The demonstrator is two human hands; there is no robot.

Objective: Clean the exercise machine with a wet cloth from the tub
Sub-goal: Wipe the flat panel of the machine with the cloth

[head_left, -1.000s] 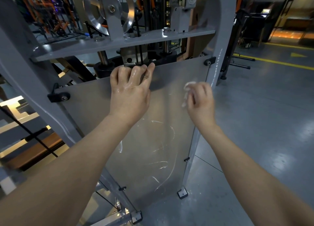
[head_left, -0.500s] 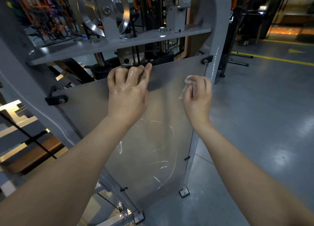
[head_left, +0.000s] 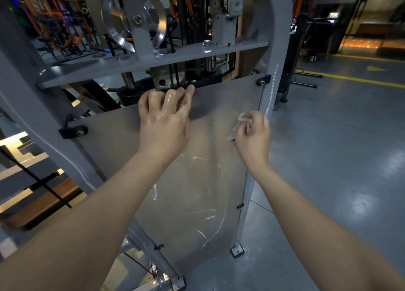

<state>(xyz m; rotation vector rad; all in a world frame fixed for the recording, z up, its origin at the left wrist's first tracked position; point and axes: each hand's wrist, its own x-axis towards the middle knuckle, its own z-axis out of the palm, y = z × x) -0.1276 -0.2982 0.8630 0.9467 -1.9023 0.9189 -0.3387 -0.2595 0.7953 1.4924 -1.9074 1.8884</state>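
The exercise machine has a grey frame [head_left: 274, 56] and a translucent guard panel [head_left: 192, 192] marked with white streaks. My left hand [head_left: 164, 119], wet and shiny, has its fingers hooked over the panel's top edge. My right hand [head_left: 252, 135] grips a small, crumpled pale cloth [head_left: 237, 124] against the upper right of the panel, close to the right upright. The tub is not in view.
A pulley wheel [head_left: 135, 19] and a grey cross plate [head_left: 153, 60] sit above the panel. Weight stack parts show behind it. Grey floor with yellow lines [head_left: 361, 80] lies to the right. A black stand [head_left: 289, 71] is behind the upright. Other machines stand at left.
My right hand with the cloth rose along the panel's upper right, then came back down a little. My left hand kept its hold on the top edge.
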